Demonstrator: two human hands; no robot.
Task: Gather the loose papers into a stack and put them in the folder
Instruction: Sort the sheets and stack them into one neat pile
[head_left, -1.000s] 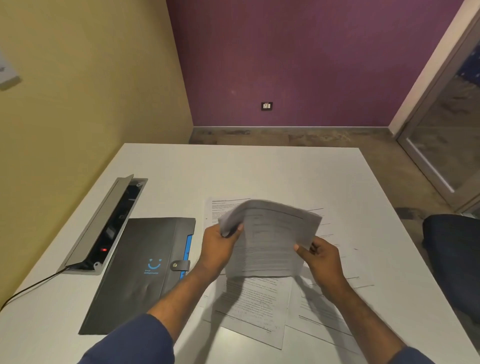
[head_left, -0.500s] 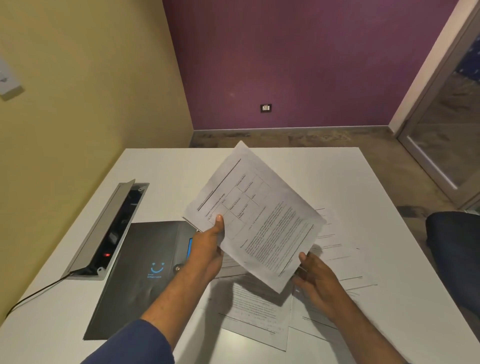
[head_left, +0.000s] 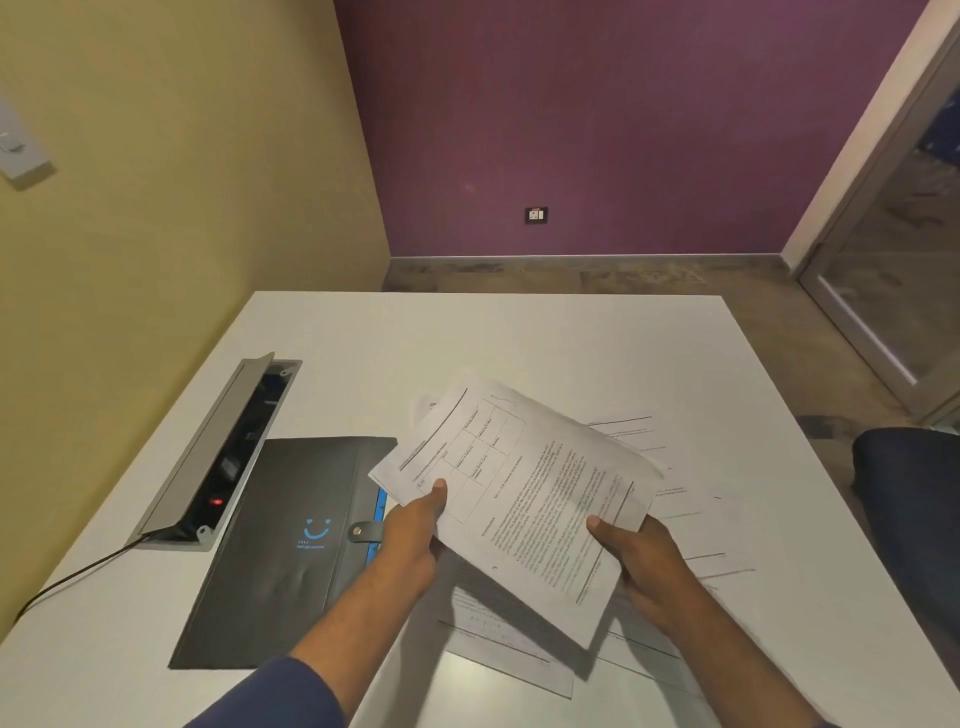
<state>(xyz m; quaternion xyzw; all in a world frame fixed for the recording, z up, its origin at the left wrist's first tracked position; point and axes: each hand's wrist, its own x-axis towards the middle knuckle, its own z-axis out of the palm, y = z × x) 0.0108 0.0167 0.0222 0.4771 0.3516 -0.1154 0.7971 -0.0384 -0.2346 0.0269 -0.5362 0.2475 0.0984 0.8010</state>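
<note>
Both hands, left hand (head_left: 415, 535) and right hand (head_left: 639, 558), grasped printed white paper sheets (head_left: 524, 499) above the table; the closed dark grey folder (head_left: 280, 545) lay at nine o'clock.

A single wide-angle view is given from a head-worn camera, directed forward and down across the white table (head_left: 519, 338). The left hand (head_left: 410, 535) and right hand (head_left: 644, 561) are seen close beneath the lens, at 6 o'clock. The table's far edge and the purple wall (head_left: 597, 130) are framed at 12 o'clock, well beyond.
</note>
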